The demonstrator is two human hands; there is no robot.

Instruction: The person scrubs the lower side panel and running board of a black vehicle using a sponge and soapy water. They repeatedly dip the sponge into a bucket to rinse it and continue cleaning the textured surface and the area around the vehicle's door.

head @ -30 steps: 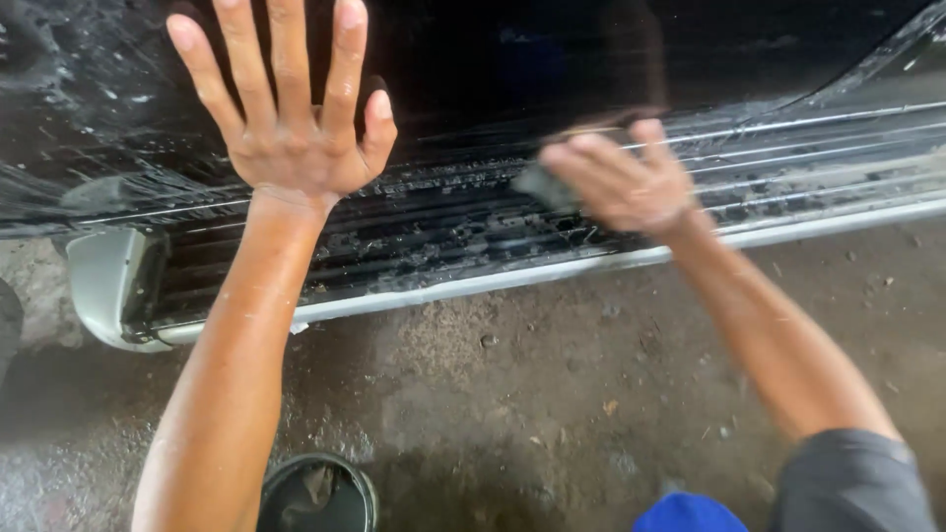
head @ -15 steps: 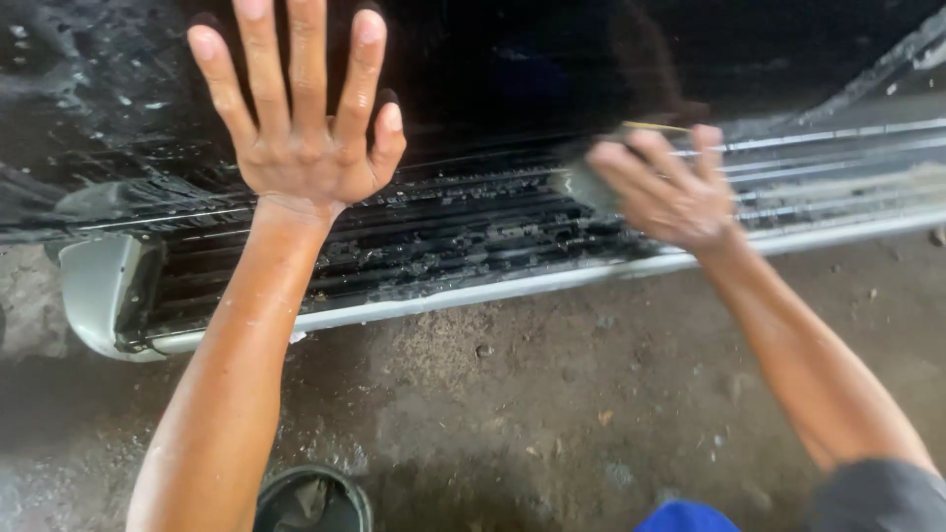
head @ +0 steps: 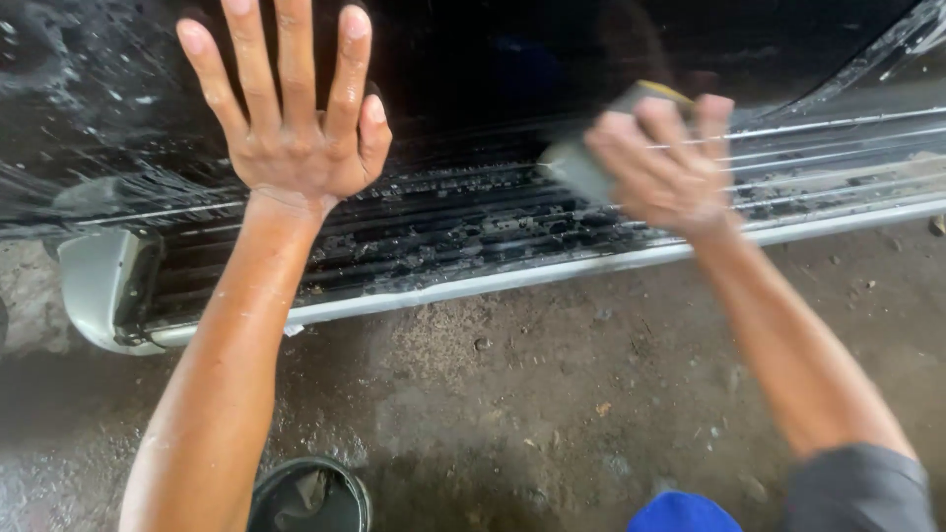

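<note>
Starting nearest the camera, a dark bucket [head: 308,496] was seen on the wet concrete floor [head: 552,394], just beside the left forearm, seemingly kept within easy reach, and a blue edge [head: 682,514] showed at the bottom of the view. Farther out, the silver-edged running board [head: 443,241] of a black car [head: 512,59] was flecked with suds. The left hand [head: 291,138] was laid flat against the wet door panel, fingers spread wide and holding nothing, apparently as a brace while the body leaned forward. The right hand [head: 662,163] was blurred; its fingers were curled down over a grey sponge with a yellow side [head: 591,148], which was gripped from above and pressed at the top of the ribbed step, where panel and board met
</note>
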